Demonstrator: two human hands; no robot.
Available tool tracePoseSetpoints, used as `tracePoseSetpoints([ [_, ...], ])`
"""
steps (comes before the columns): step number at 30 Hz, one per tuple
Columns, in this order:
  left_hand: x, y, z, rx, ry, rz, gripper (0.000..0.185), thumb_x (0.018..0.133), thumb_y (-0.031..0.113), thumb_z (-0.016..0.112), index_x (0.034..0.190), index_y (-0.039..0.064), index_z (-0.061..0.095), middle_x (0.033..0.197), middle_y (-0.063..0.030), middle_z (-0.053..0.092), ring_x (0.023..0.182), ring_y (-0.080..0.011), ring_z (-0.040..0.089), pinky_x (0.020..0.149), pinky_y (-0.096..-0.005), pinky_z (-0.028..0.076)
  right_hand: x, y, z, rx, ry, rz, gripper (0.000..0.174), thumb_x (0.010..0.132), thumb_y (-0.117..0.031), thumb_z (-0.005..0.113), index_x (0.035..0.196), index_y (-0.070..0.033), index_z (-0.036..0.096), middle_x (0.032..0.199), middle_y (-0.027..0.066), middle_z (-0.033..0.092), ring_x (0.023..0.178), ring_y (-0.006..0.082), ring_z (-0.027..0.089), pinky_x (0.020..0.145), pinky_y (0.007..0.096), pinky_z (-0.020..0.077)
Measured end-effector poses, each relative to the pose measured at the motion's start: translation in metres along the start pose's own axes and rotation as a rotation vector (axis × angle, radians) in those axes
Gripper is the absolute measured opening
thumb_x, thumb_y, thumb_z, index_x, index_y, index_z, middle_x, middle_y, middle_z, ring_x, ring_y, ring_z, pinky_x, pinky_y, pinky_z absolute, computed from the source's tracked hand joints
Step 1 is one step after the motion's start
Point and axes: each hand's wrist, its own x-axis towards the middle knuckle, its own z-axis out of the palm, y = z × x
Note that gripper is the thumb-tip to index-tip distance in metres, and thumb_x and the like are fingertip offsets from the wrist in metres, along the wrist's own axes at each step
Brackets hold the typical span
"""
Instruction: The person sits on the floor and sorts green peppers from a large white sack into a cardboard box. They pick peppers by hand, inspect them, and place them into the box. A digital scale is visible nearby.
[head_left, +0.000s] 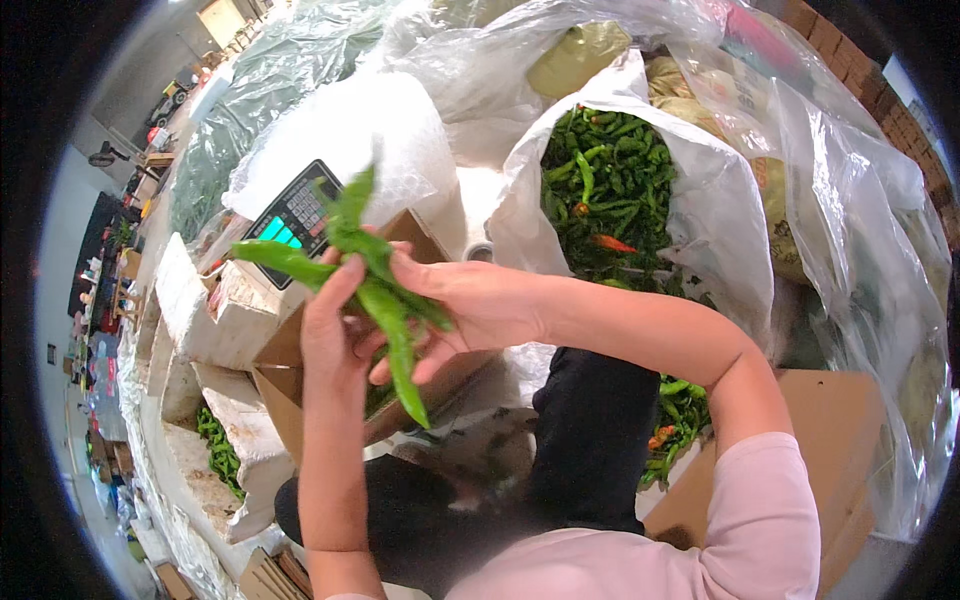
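My left hand (341, 315) and my right hand (450, 300) are close together, holding several long green peppers (394, 330) between them. One pepper points left past my left fingers, another sticks up, and one hangs down below my right fingers. Beneath the hands stands an open cardboard box (281, 337), its inside mostly hidden by them. Behind the peppers is a digital scale's keypad and display panel (292, 221). Right of the hands, an open white sack (716, 195) holds many green peppers (611, 172) with a few red ones.
Dirty white foam boxes (244, 397) stand at the left, one with small green peppers (219, 454). More peppers (679, 420) lie beside my right leg, near a cardboard flap (825, 420). Clear plastic sheeting (847, 187) covers sacks at the right. A white plastic bag (375, 120) bulges behind the scale.
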Motion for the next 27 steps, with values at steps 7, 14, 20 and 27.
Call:
tracePoseSetpoints([
  [7, -0.011, 0.032, -0.073, 0.788, 0.248, 0.264, 0.033, 0.079, 0.007, 0.061, 0.111, -0.001, 0.053, 0.099, -0.0070, 0.059, 0.089, -0.0140, 0.054, 0.081, -0.0277, 0.042, -0.057, -0.025, -0.069, -0.935, 0.750, -0.158, 0.044, 0.085, -0.007, 0.052, 0.128, 0.001, 0.043, 0.124, 0.0146, 0.050, 0.094, 0.0177, 0.058, 0.079, 0.0302, 0.0502],
  [14, -0.042, 0.003, -0.118, 1.540, -0.138, -0.087, 0.068, 0.071, 0.001, 0.065, 0.133, 0.008, 0.039, 0.128, -0.0145, 0.048, 0.117, -0.0285, 0.048, 0.099, -0.0352, 0.037, -0.130, -0.053, -0.236, -1.388, 1.607, -0.196, 0.049, 0.073, -0.011, 0.055, 0.121, -0.003, 0.049, 0.120, 0.0180, 0.049, 0.104, 0.0307, 0.054, 0.091, 0.0387, 0.0427],
  [20, -0.052, -0.007, -0.058, 1.316, 0.052, 0.120, 0.054, 0.074, -0.005, 0.055, 0.127, 0.002, 0.046, 0.112, -0.0135, 0.059, 0.093, -0.0218, 0.056, 0.089, -0.0311, 0.041, -0.101, -0.074, -0.272, -1.650, 1.838, 0.179, 0.074, 0.073, -0.018, 0.068, 0.135, -0.017, 0.028, 0.140, 0.0178, 0.023, 0.107, 0.0397, 0.050, 0.085, 0.0474, 0.0462],
  [27, -0.082, -0.046, 0.026, 1.095, -0.288, 0.331, 0.020, 0.075, 0.005, 0.058, 0.093, -0.003, 0.062, 0.084, -0.0145, 0.066, 0.075, -0.0274, 0.064, 0.072, -0.0353, 0.051, -0.087, -0.096, -0.308, -1.439, 1.922, 0.379, 0.084, 0.067, -0.017, 0.076, 0.135, -0.017, 0.027, 0.138, 0.0245, 0.023, 0.104, 0.0420, 0.052, 0.082, 0.0447, 0.0497],
])
